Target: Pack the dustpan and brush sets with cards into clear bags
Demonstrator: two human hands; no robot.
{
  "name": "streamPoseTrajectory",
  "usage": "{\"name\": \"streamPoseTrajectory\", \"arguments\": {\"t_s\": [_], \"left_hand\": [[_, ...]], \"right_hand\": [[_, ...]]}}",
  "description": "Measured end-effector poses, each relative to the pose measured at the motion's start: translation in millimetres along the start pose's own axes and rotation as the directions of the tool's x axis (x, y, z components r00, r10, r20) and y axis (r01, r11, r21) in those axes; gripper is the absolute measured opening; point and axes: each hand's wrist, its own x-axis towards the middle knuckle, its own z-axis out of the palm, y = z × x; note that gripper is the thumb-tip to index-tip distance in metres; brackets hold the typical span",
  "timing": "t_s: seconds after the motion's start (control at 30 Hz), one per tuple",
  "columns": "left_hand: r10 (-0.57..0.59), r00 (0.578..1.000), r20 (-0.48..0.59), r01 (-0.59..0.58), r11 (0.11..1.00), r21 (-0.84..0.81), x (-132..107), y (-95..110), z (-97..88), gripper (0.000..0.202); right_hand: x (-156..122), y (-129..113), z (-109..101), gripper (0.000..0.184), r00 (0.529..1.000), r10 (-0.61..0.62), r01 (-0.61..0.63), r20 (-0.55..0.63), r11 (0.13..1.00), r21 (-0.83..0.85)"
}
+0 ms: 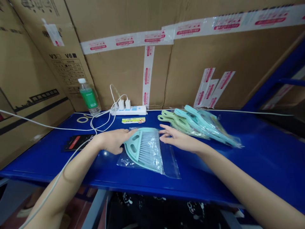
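A pale blue dustpan with a small brush nested in it lies flat on the blue table, inside a clear plastic bag. My left hand is closed around the handle end at the left, hiding the handle, with its index finger stretched along the upper edge. At the right side of the pan my right hand hovers at the bag, fingers apart and holding nothing; whether its fingertips touch the plastic I cannot tell.
Several bagged green and blue dustpan sets lie behind my right hand. A power strip with white cables, a bottle, a colourful label strip and a dark phone are on the table. Cardboard walls the back.
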Motion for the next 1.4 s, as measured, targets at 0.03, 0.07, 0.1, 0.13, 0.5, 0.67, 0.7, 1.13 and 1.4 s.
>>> {"name": "streamPoseTrajectory", "arguments": {"t_s": [0.03,0.07,0.1,0.13,0.5,0.67,0.7,1.13,1.4], "left_hand": [[0.012,1.0,0.014,-0.012,1.0,-0.006,0.6,-0.2,0.5,0.078],[0.012,0.999,0.037,-0.011,1.0,-0.014,1.6,-0.1,0.8,0.076],[0.003,0.998,0.062,-0.002,1.0,-0.017,2.8,0.1,0.9,0.072],[-0.013,0.997,0.075,0.014,1.0,-0.011,4.0,0.4,1.0,0.068],[-0.025,0.999,-0.043,0.025,1.0,-0.017,10.3,-3.4,4.2,0.057],[-0.029,0.991,-0.129,0.022,0.998,-0.058,14.9,-1.8,5.8,0.053],[-0.038,0.988,-0.15,0.028,0.998,-0.063,15.6,-1.0,5.7,0.05],[-0.109,0.961,-0.255,0.154,0.975,0.163,20.9,10.4,9.6,0.051],[-0.013,0.918,-0.397,0.133,0.951,0.278,21.6,20.3,6.2,0.043]], "right_hand": [[0.2,0.3,0.1,0.068,1.0,-0.013,0.013,0.012,1.0,0.012],[0.5,0.2,0.4,0.067,1.0,-0.021,0.021,0.023,0.999,0.024],[0.8,-0.2,0.7,0.066,0.999,-0.02,0.019,0.031,0.999,0.038],[1.1,-0.7,1.0,0.065,0.999,-0.01,0.008,0.035,0.998,0.055],[-0.8,-21.8,6.6,0.068,0.977,0.209,-0.176,-0.028,0.879,0.444],[1.4,-27.9,9.6,0.047,0.967,0.257,-0.206,0.003,0.768,0.607],[2.8,-25.9,9.0,0.042,0.967,0.256,-0.198,-0.002,0.755,0.626],[8.7,-25.6,4.7,0.026,0.952,0.283,-0.102,-0.115,0.647,0.756],[7.7,-25.8,5.5,0.026,0.944,0.292,-0.089,-0.154,0.674,0.733]]}}
